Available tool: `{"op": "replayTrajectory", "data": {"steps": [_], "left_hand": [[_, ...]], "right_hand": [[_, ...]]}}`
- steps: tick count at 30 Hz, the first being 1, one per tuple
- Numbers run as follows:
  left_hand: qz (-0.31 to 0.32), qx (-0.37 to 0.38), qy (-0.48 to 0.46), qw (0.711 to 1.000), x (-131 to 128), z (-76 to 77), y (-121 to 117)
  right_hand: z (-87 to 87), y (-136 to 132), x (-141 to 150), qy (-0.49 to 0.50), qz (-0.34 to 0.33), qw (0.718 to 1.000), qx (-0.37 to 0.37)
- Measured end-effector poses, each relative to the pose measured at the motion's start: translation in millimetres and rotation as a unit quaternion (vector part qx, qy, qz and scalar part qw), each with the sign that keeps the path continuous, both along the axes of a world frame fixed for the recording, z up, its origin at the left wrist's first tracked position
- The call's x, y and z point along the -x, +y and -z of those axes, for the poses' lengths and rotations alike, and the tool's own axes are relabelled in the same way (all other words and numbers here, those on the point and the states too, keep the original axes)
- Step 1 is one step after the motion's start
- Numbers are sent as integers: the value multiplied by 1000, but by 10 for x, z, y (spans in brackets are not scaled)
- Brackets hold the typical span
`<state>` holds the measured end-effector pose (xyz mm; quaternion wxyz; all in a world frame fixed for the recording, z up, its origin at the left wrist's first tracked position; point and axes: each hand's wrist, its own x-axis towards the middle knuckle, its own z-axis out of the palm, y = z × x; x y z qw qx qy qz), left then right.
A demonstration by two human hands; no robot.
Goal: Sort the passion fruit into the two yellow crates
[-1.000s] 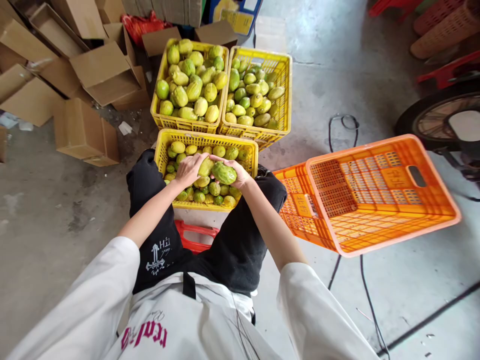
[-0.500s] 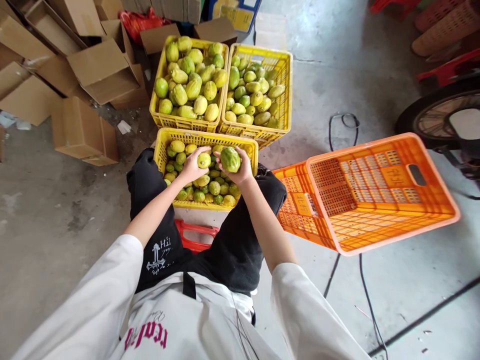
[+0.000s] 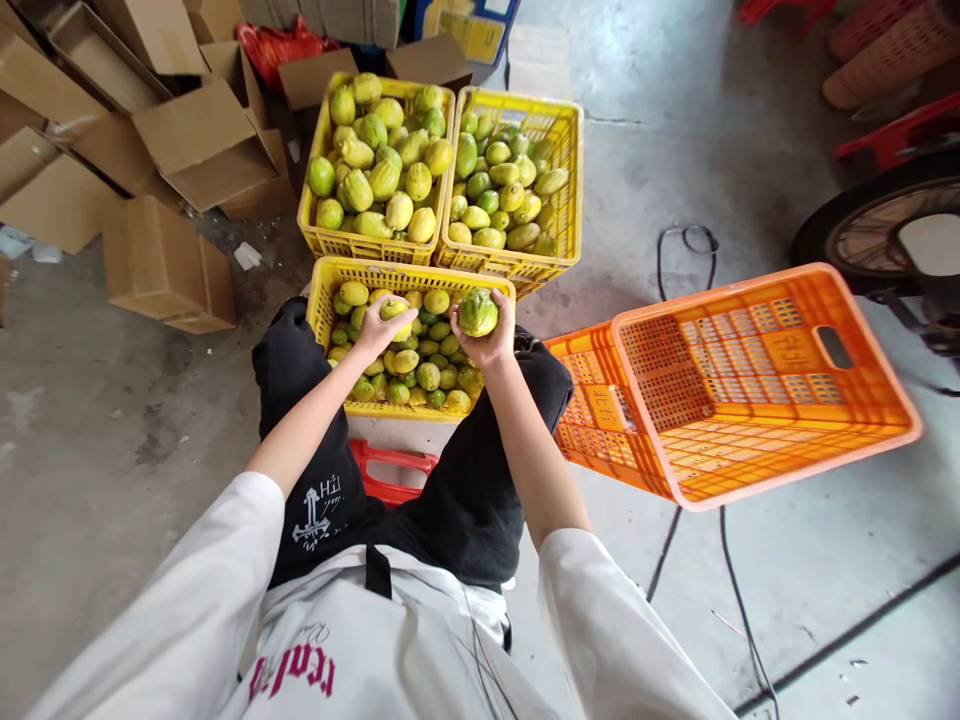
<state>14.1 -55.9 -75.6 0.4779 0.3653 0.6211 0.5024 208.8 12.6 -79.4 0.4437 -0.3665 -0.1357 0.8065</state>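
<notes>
Over the near yellow crate (image 3: pixel 411 269), my right hand (image 3: pixel 491 345) cups a large, ribbed green lemon (image 3: pixel 478 312) from below, its fingers wrapped round it. My left hand (image 3: pixel 373 330), just to its left, is closed on a smaller yellow lemon (image 3: pixel 393 309), partly covered by the fingers. Beneath both hands, several green and yellow lemons (image 3: pixel 429 376) fill the near crate, which stands between my knees. The two hands are apart from each other.
Behind stand two more yellow crates, a heaped left one (image 3: pixel 309 222) and a less full right one (image 3: pixel 576 190). An orange crate (image 3: pixel 765 490) lies tilted at right, by black cables (image 3: pixel 739 590) and a wheel (image 3: pixel 862 225). Cardboard boxes (image 3: pixel 154 255) pile up at left.
My hands have moved apart: the left one slightly left with the yellow lemon, the right one slightly right with the green lemon. The green lemon has turned, showing its ribbed end more.
</notes>
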Motion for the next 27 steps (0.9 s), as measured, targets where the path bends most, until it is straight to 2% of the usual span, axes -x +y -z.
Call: {"op": "replayTrajectory", "data": {"steps": [3,6,8,11,14,18,20,22,27], "left_hand": [[-21,31,-63,997,3,-118,-9],[-34,50,-84,995,33,-172,-17],[-41,70,-106,991,65,-170,-10],[-54,110,-161,979,121,-148,26],[-90,155,-238,955,175,-141,82],[-151,185,-343,908,237,-186,129],[-142,181,-393,891,263,-227,122],[-105,168,-432,880,282,-269,99],[-5,156,-455,877,270,-320,29]], "right_hand": [[18,0,-27,-6,3,1000,0],[84,0,-35,-30,-21,999,-15],[141,-3,-41,-59,-21,998,8],[196,-13,-74,-99,15,992,76],[173,-17,-125,-111,41,987,106],[41,-22,-155,-65,64,992,89],[-26,-35,-141,-41,69,994,74],[-74,-56,-115,-36,59,996,60],[-134,-108,-53,-32,58,997,39]]}}
